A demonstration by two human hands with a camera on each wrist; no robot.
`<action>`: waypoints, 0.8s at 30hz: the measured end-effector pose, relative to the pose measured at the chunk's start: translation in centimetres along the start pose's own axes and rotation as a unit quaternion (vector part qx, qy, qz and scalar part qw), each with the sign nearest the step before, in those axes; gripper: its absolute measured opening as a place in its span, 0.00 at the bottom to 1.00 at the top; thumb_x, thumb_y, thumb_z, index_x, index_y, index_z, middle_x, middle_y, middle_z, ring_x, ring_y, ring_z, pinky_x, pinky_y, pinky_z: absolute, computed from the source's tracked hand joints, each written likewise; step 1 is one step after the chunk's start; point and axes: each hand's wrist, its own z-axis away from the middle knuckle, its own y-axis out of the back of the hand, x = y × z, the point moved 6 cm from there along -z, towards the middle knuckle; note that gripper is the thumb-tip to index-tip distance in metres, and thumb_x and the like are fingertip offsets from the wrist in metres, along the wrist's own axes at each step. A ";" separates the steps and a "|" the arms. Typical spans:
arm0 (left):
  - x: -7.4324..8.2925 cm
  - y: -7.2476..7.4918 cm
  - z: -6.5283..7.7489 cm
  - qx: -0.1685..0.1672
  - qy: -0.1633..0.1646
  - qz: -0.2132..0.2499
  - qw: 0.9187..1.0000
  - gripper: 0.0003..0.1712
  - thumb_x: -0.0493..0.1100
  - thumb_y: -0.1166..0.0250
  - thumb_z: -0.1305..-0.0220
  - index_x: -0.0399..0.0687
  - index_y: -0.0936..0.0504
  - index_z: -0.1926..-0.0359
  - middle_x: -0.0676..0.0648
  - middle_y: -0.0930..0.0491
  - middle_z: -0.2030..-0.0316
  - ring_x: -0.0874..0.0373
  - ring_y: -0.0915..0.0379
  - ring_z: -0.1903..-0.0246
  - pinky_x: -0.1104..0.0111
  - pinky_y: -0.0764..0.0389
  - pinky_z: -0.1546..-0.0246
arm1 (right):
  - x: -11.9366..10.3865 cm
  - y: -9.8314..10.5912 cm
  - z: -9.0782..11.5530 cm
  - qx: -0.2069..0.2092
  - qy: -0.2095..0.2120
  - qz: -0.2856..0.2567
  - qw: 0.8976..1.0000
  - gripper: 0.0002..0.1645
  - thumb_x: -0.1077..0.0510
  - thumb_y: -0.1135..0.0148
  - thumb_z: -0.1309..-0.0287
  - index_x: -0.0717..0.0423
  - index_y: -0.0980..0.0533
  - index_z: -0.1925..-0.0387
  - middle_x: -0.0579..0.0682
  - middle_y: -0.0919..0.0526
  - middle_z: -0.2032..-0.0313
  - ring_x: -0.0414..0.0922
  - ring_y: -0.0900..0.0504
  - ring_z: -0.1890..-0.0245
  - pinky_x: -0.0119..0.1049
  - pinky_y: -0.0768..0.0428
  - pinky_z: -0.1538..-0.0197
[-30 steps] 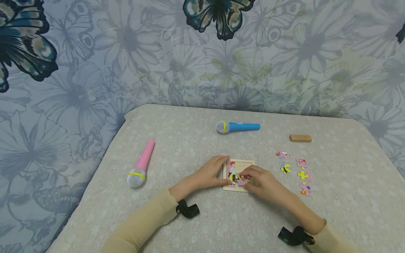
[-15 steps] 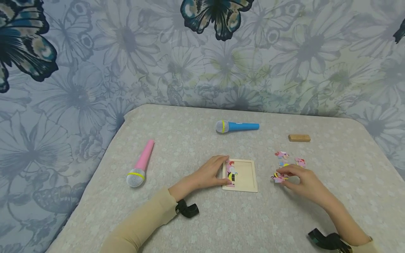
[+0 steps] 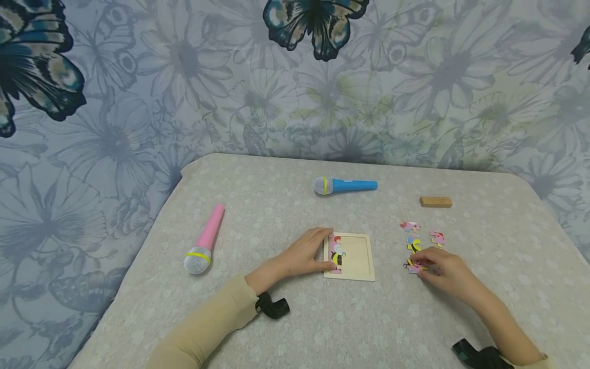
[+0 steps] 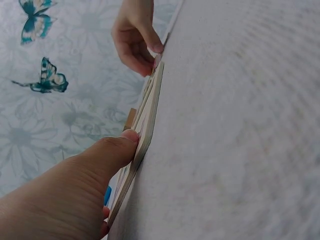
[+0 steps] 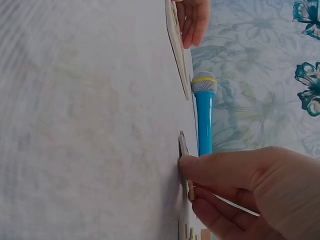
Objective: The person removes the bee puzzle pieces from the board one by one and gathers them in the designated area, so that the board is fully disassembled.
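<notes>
My left hand (image 3: 306,251) grips a small wooden puzzle tray (image 3: 357,256) by its left side, thumb at the near edge and fingers at the far one. Joined picture pieces (image 3: 336,253) fill the left strip of the tray; bare wood shows across the rest. To the right of the tray, my right hand (image 3: 449,271) pinches a pink, yellow and black puzzle piece (image 3: 414,266) between thumb and fingers. In the right wrist view this puzzle piece (image 5: 183,145) is seen edge-on, close over the tablecloth. Loose puzzle pieces (image 3: 438,238) lie beyond the right hand, which hides others.
A blue toy microphone (image 3: 352,185) lies behind the tray, and a pink one (image 3: 207,238) lies to the left. Toward the back right is a small wooden block (image 3: 435,202). The table (image 3: 276,195) meets a flowered wall (image 3: 258,102).
My right hand has moved from over the tray to the right, carrying the puzzle piece out, then shifted slightly nearer the loose pieces. The left hand stays on the tray.
</notes>
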 end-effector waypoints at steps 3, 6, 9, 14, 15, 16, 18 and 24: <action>-0.1 -0.1 0.1 -0.001 0.002 -0.004 1.000 0.51 0.61 0.34 0.43 0.39 0.46 0.29 0.41 0.39 0.35 0.50 0.47 0.34 0.61 0.44 0.35 | -0.1 0.1 -0.7 -0.018 -0.011 0.014 1.000 0.20 0.67 0.27 0.57 0.57 0.20 0.57 0.46 0.18 0.61 0.45 0.19 0.62 0.40 0.19 0.63; -0.1 -0.2 0.1 0.001 0.003 -0.006 1.000 0.51 0.61 0.34 0.43 0.39 0.46 0.29 0.41 0.39 0.35 0.50 0.47 0.34 0.61 0.44 0.34 | -0.6 0.6 -2.1 -0.023 -0.024 0.013 0.999 0.19 0.63 0.29 0.52 0.58 0.20 0.55 0.47 0.18 0.58 0.48 0.19 0.60 0.46 0.20 0.59; -0.1 -0.1 0.0 0.003 0.001 -0.008 1.000 0.51 0.61 0.35 0.43 0.39 0.46 0.29 0.41 0.39 0.35 0.50 0.47 0.34 0.62 0.44 0.34 | -1.6 0.9 -4.0 -0.013 -0.023 -0.004 1.000 0.19 0.62 0.30 0.49 0.60 0.21 0.53 0.50 0.18 0.55 0.50 0.19 0.58 0.49 0.20 0.58; -0.2 -0.1 0.2 0.007 0.001 -0.010 1.000 0.51 0.62 0.35 0.43 0.39 0.46 0.29 0.42 0.40 0.34 0.51 0.47 0.34 0.62 0.45 0.34 | -3.6 -0.7 -7.1 -0.022 -0.019 -0.050 0.998 0.20 0.58 0.33 0.44 0.60 0.22 0.50 0.51 0.19 0.53 0.50 0.20 0.56 0.49 0.20 0.56; -0.2 -0.2 0.2 0.006 0.002 -0.010 1.000 0.51 0.62 0.35 0.43 0.39 0.46 0.29 0.42 0.40 0.33 0.51 0.47 0.34 0.63 0.45 0.34 | -3.9 -1.3 -7.6 -0.028 -0.018 -0.063 0.998 0.20 0.58 0.33 0.44 0.60 0.22 0.50 0.51 0.19 0.53 0.50 0.20 0.55 0.49 0.20 0.56; -0.2 -0.2 0.2 0.007 0.002 -0.009 1.000 0.51 0.62 0.35 0.43 0.39 0.46 0.29 0.42 0.40 0.33 0.51 0.48 0.34 0.63 0.45 0.34 | -4.1 -1.9 -8.1 -0.035 -0.018 -0.075 0.996 0.21 0.57 0.34 0.44 0.61 0.23 0.49 0.51 0.19 0.53 0.51 0.20 0.55 0.49 0.21 0.55; -0.3 -0.2 0.3 0.006 0.001 -0.011 1.000 0.51 0.62 0.35 0.43 0.38 0.46 0.29 0.42 0.41 0.33 0.51 0.48 0.34 0.63 0.45 0.34 | -4.6 -3.3 -9.0 -0.052 -0.014 -0.102 0.993 0.20 0.58 0.34 0.43 0.62 0.23 0.50 0.53 0.19 0.53 0.52 0.20 0.55 0.49 0.21 0.53; -0.1 0.1 0.4 0.013 -0.006 -0.013 1.000 0.51 0.61 0.35 0.43 0.37 0.45 0.30 0.41 0.40 0.33 0.50 0.47 0.34 0.63 0.44 0.34 | -5.7 -7.0 -10.8 -0.107 -0.005 -0.109 0.988 0.20 0.60 0.34 0.44 0.64 0.23 0.50 0.54 0.18 0.55 0.50 0.21 0.56 0.45 0.22 0.52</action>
